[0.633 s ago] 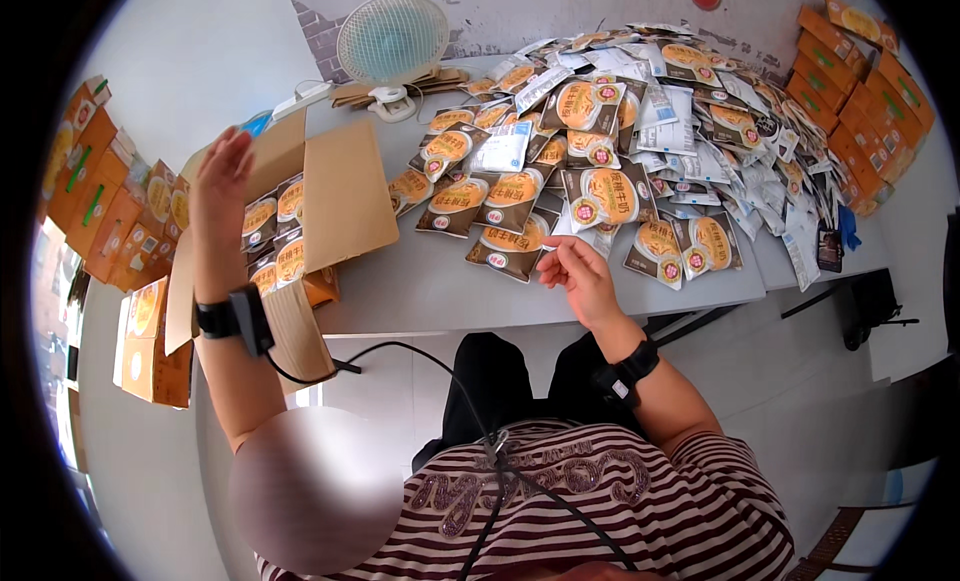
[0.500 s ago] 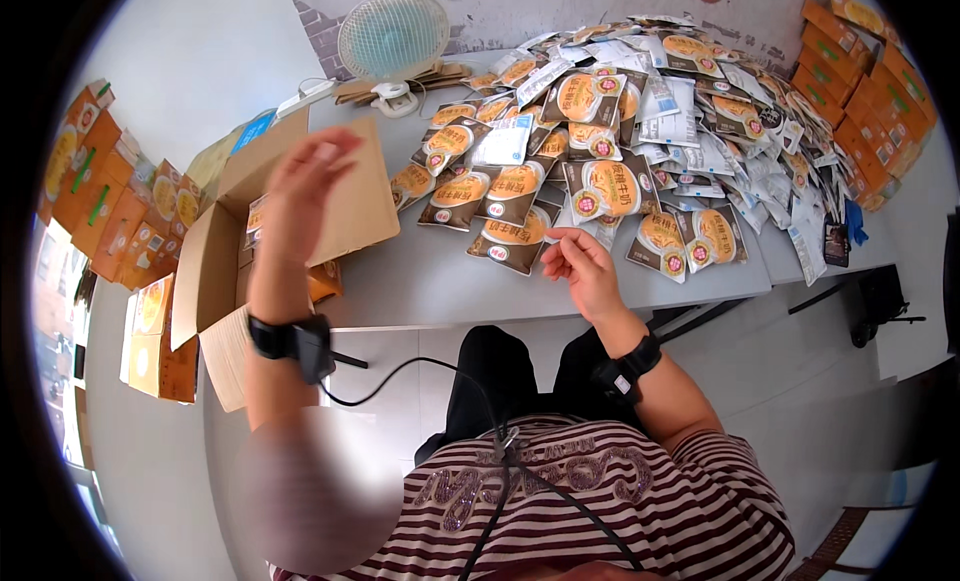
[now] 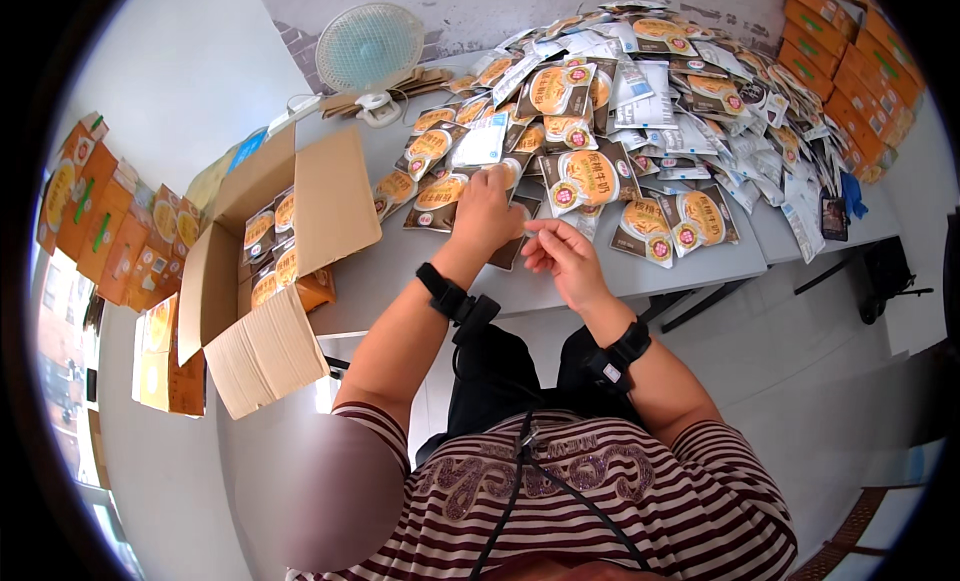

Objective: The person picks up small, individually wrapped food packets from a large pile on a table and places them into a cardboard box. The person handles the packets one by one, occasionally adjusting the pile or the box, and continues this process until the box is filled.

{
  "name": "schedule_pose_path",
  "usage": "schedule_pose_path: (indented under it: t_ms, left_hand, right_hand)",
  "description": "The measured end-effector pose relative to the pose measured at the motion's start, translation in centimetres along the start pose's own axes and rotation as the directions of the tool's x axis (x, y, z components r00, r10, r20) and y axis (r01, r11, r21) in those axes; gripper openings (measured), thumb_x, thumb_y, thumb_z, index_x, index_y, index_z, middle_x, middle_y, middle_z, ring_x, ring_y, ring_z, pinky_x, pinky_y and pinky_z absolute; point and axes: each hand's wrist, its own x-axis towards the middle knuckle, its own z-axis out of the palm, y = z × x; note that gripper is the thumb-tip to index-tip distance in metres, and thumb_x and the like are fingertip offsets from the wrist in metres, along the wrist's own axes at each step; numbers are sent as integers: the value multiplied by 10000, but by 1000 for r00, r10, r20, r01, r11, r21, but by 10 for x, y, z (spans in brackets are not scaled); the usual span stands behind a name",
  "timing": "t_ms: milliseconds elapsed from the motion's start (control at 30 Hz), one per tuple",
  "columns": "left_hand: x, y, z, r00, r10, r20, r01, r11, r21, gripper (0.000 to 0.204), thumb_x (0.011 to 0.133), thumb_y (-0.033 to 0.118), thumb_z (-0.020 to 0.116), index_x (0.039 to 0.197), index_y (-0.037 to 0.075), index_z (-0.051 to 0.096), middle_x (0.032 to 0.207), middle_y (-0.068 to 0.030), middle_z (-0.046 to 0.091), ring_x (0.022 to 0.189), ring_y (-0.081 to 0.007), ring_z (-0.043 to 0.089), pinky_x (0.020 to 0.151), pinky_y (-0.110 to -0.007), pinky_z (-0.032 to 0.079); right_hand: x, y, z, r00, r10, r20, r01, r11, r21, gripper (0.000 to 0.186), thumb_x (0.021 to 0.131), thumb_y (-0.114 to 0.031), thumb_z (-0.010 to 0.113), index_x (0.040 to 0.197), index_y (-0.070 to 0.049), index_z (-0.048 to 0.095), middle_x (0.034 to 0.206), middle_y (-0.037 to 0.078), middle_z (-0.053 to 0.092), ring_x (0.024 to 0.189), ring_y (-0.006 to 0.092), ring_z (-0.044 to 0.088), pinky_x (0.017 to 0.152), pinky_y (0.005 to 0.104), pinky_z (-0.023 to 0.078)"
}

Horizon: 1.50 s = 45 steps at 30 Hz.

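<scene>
My left hand [image 3: 487, 216] reaches over the near edge of the spread of brown and orange food packets. Its fingers stretch forward on the packets, with the thumb apart. Partly hidden under it lies a brown packet [image 3: 507, 253]. Just right of it, my right hand [image 3: 566, 263] hovers at the table's front edge with fingers curled, thumb and forefinger brought together near the left thumb. Whatever is between them is too small to make out. An open cardboard box [image 3: 340, 201] on the left holds several packets [image 3: 285, 266] of the same kind.
A large heap of packets [image 3: 660, 91], some turned white side up, covers the back and right of the grey table [image 3: 370, 296]. A fan [image 3: 370, 46] stands behind. Orange cartons [image 3: 95, 216] are stacked at left, and more cartons [image 3: 850, 71] at far right.
My left hand has swung from above the cardboard box rightward to the packets. My right hand has shifted slightly left and down. The box's near flap and the packets inside are uncovered now.
</scene>
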Motion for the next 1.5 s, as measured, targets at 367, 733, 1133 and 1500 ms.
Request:
schedule_pose_path:
  t_ms: [367,733,1133,1500]
  left_hand:
    - [-1,12,-5,999,-35,31,30,991,130,502,680,62,607,1146,-4,432,1012,-227,555,957,-399,555,779,-451,471]
    - [-52,-23,-52,991,-47,128,107,849,-518,656,691,-69,519,1318,38,359,1158,-190,565,1078,-286,554,890,-332,440]
    - [-105,-6,-70,994,-20,109,65,902,-426,596,684,-118,485,1262,24,470,1196,-179,552,1115,-310,531,947,-339,409]
    - [-124,-18,-52,972,-182,-146,138,952,-274,621,709,70,729,1261,12,450,1174,-163,551,1122,-286,504,940,-363,406]
  right_hand:
    - [-2,-1,-1,1000,8,18,-9,999,32,274,959,-217,453,1130,-24,543,865,58,612,726,97,581,663,218,453]
    - [8,-2,6,989,135,-54,-132,990,48,398,954,-347,447,1144,0,488,995,140,605,819,203,650,650,280,524]
    - [16,-8,9,942,337,6,-321,901,-292,335,878,-363,600,818,-38,548,775,49,609,696,145,659,549,207,493]
    - [10,5,2,976,213,52,-200,962,-184,211,888,-200,594,804,-10,561,841,72,625,745,147,643,682,250,530]
